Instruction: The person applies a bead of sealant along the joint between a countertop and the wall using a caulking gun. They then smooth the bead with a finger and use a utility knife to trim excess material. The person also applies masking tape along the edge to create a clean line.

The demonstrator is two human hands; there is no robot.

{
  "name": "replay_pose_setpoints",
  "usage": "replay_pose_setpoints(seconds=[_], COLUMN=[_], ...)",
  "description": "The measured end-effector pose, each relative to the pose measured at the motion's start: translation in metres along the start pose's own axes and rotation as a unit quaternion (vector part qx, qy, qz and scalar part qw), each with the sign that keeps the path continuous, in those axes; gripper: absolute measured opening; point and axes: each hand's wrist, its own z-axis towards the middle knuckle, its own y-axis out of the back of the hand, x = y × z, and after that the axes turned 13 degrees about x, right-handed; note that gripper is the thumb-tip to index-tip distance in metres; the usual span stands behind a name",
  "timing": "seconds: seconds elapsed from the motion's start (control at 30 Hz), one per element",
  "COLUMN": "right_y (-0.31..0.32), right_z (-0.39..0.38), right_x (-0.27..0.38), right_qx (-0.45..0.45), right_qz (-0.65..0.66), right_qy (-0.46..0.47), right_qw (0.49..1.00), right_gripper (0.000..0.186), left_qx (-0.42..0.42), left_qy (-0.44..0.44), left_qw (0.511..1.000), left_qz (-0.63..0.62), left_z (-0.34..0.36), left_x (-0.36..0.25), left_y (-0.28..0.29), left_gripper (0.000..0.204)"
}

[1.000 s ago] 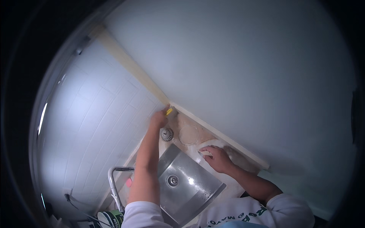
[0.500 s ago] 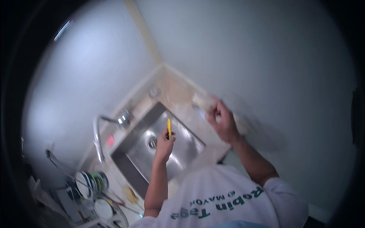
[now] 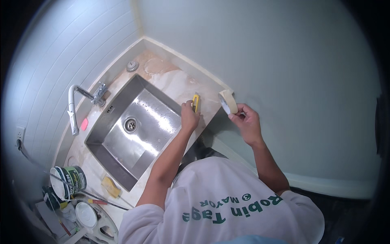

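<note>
My left hand (image 3: 189, 116) grips a yellow utility knife (image 3: 196, 101), held upright over the right side of the countertop (image 3: 172, 81) beside the steel sink (image 3: 118, 138). My right hand (image 3: 248, 126) is closed on a roll of cream masking tape (image 3: 231, 101) at the counter's right edge, near the pale wall. A strip of tape (image 3: 137, 22) runs up the wall corner behind the counter. A loose round metal drain strainer (image 3: 132, 66) lies at the back corner of the counter.
A chrome tap (image 3: 73, 105) and pink object (image 3: 84, 124) are left of the sink. A yellow sponge (image 3: 109, 187), paint bucket (image 3: 63, 183), cluttered tools, a white lid (image 3: 85, 214) and a cable from a wall socket (image 3: 19, 134) occupy the lower left. Walls bound the back and right.
My left hand has come down from the wall corner with the knife and moved right to the counter's edge. My right hand has lifted the tape roll and moved right. The view has shifted.
</note>
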Motion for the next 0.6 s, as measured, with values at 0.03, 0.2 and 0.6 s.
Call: replay_pose_setpoints(seconds=[0.03, 0.2, 0.6], right_y=[-0.001, 0.004, 0.014], right_z=[-0.008, -0.027, -0.014], right_x=[0.000, -0.001, 0.051], right_qx=[-0.003, -0.027, 0.084], right_qz=[0.002, 0.013, -0.142], right_qy=[0.004, 0.011, 0.130], right_qw=[1.000, 0.999, 0.978], right_gripper=[0.019, 0.020, 0.031], left_qx=[-0.008, -0.040, 0.104], left_qy=[-0.019, -0.050, -0.130], left_qw=[1.000, 0.997, 0.872], left_qz=[0.022, -0.046, -0.461], left_z=[0.001, -0.030, -0.082], left_x=[0.000, -0.043, -0.185], left_y=[-0.007, 0.005, 0.111], left_gripper=[0.065, 0.055, 0.033])
